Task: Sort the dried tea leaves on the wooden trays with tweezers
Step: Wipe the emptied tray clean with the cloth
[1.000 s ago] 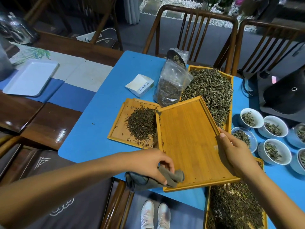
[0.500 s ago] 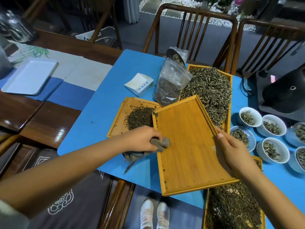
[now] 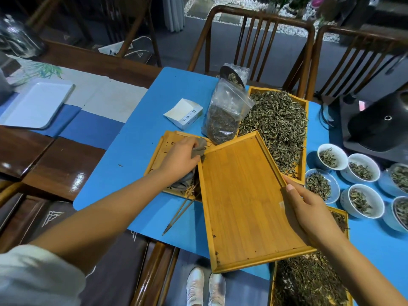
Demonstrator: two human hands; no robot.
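Gripping a grey cloth [image 3: 199, 147] in our left hand [image 3: 180, 159] while our right hand [image 3: 309, 212] grasps the right rim of the nearly bare wooden tray [image 3: 245, 195].

Our left fingers curl round the cloth over a smaller tray [image 3: 161, 151] just left of the bare one, and thin tweezers [image 3: 180, 214] slant down from under that hand toward the blue mat [image 3: 136, 151]; we cannot tell whether the hand holds them too. Our right thumb lies on the bare tray's rim with fingers beneath, the tray tilted and overlapping its neighbours. Dried tea leaves [image 3: 276, 122] heap a far tray [image 3: 305, 107], and more fill a near tray [image 3: 309, 283] under our right wrist. A clear bag of tea [image 3: 223, 120] stands behind, a white box [image 3: 183, 113] to its left. White cups [image 3: 362, 171] holding leaves cluster at right.
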